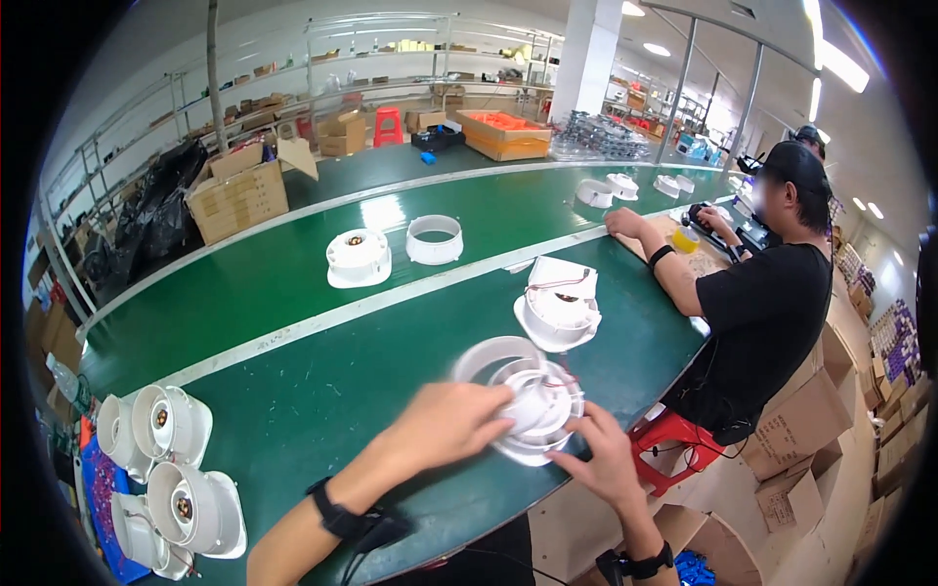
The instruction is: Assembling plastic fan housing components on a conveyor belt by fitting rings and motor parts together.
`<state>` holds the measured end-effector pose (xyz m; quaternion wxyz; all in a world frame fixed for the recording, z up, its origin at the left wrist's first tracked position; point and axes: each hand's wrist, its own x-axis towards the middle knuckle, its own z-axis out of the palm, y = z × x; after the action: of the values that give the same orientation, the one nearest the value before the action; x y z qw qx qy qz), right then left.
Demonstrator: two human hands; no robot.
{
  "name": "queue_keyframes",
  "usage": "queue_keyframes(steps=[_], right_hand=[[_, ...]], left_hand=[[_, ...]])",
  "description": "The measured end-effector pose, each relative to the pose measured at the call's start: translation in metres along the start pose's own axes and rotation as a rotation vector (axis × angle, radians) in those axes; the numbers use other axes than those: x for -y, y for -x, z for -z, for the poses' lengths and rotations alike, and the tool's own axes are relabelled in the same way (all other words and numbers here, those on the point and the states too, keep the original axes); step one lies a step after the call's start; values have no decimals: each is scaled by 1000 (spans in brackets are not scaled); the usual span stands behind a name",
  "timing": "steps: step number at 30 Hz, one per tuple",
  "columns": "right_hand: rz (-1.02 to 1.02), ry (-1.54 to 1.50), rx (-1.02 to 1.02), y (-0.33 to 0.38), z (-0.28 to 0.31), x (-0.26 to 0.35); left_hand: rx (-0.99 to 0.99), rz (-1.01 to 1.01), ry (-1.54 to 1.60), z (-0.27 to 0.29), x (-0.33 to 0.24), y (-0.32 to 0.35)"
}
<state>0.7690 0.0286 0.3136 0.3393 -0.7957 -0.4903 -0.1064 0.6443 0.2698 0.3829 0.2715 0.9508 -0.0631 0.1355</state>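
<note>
On the green table in front of me is a white round plastic housing (528,454) with thin red wires at its side. My right hand (603,457) grips its near right rim between thumb and fingers. My left hand (454,420), slightly blurred, has its fingers closed at the left edge of a white round part (532,405) inside the housing. Just behind lies a white plastic ring (489,354), partly hidden by the housing. Farther back sits another white housing (562,317) with dark wires and a squarish white piece (564,273) against it.
Several white housings (191,508) stand at the table's left end. On the green conveyor (293,293) are a motor housing (358,258) and a ring (435,240). A co-worker (772,293) sits at the right near a yellow tape roll (685,239). Open cartons (703,547) stand below right.
</note>
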Motion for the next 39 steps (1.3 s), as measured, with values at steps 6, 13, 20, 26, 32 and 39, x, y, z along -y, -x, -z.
queue_keyframes(steps=[6,13,20,26,32,39], right_hand=[[174,-133,-48,-58,-22,42],[235,-327,-30,-153,-16,83],[220,-621,108,-251,-45,142],[189,-871,340,-278,-69,161],[74,-1020,485,-280,-56,155],[104,-934,494,-288,-48,131]], left_hand=[[-134,240,-56,94,23,60],[-371,452,-85,161,68,98],[154,785,-231,159,131,130],[293,687,-107,119,138,116],[341,805,-148,118,116,101],[-558,491,-147,166,82,101]])
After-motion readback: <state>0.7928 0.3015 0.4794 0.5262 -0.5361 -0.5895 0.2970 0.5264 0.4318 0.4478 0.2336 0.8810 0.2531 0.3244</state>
